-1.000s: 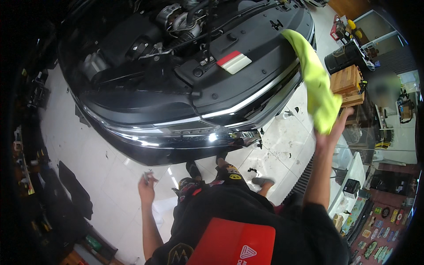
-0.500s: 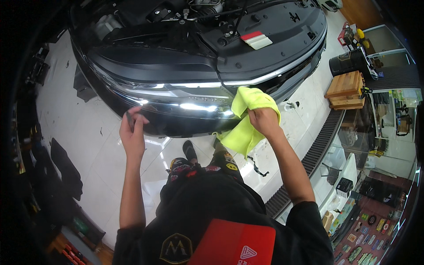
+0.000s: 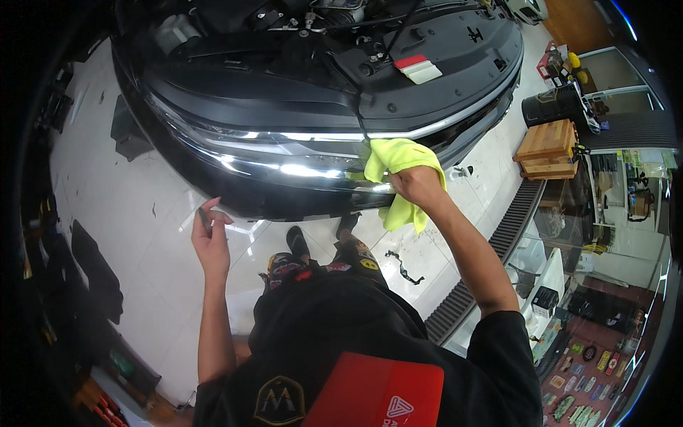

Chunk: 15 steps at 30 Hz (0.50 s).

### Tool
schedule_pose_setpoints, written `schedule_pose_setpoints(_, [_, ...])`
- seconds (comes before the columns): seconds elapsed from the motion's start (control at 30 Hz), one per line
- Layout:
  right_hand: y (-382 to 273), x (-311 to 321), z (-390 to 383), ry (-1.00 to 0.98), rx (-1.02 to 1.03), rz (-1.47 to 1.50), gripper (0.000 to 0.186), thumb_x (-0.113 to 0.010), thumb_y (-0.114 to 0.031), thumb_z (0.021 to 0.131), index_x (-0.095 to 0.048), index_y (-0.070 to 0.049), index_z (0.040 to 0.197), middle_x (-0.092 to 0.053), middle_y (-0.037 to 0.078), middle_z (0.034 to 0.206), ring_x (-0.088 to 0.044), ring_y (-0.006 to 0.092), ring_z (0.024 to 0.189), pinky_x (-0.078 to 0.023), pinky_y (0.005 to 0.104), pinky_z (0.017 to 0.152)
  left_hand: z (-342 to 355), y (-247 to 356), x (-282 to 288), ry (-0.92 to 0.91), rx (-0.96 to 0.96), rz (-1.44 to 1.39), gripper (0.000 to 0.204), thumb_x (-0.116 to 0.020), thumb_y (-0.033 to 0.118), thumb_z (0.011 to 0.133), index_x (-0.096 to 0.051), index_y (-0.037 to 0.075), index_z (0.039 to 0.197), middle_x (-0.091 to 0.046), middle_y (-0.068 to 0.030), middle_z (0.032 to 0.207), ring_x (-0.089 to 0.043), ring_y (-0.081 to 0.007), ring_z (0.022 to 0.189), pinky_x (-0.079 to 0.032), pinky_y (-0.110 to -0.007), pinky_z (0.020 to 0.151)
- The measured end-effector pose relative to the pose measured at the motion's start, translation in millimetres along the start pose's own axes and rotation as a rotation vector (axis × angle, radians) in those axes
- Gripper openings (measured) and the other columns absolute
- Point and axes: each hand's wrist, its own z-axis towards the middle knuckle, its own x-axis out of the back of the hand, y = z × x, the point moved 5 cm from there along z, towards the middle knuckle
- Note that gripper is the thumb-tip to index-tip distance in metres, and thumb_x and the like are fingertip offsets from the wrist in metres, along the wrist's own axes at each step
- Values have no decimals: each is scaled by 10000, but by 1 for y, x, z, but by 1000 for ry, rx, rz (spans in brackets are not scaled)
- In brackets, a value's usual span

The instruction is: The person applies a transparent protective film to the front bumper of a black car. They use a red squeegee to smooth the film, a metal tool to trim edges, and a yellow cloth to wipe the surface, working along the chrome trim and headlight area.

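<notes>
My right hand (image 3: pixel 420 186) is closed on a bright yellow-green cloth (image 3: pixel 398 158), which it presses against the inner end of the car's headlight (image 3: pixel 292 151), beside the grille. Part of the cloth hangs below the hand. Off the left front corner of the black bumper (image 3: pixel 277 199), my left hand (image 3: pixel 210 240) is raised with bent fingers around a small, slim dark object (image 3: pixel 205 220). Its kind cannot be made out. Light reflects in bright streaks along the glossy headlight.
The engine bay stands uncovered, with a red-and-white flat squeegee (image 3: pixel 418 70) on the black front cover (image 3: pixel 462 64). A dark strip (image 3: pixel 405 269) lies on the white tiled floor. Right of the car are a wooden box (image 3: pixel 546 148) and a floor grate (image 3: pixel 491 260).
My right hand has moved slightly left with the cloth, whose hanging part is now gathered shorter. My left hand has lowered a little, away from the bumper.
</notes>
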Motion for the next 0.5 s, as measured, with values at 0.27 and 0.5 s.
schedule_pose_setpoints(0.27, [4, 5, -33, 172, -210, 41, 474, -682, -50, 730, -696, -51, 1203, -698, 170, 1137, -657, 393, 1066, -527, 492, 928, 4, -2, -48, -220, -121, -146, 325, -529, 10, 1033, -580, 14, 1354, -590, -1, 888, -561, -58, 842, -437, -212, 777])
schedule_pose_setpoints(0.5, [-7, -5, -17, 172, -168, -39, 455, -672, -62, 747, -698, -56, 1201, -700, 144, 1070, -666, 382, 999, -535, 485, 878, -8, -12, -28, -197, -60, -62, 309, -551, 39, 1031, -595, 11, 1336, -595, -1, 890, -577, -65, 848, -449, -225, 763])
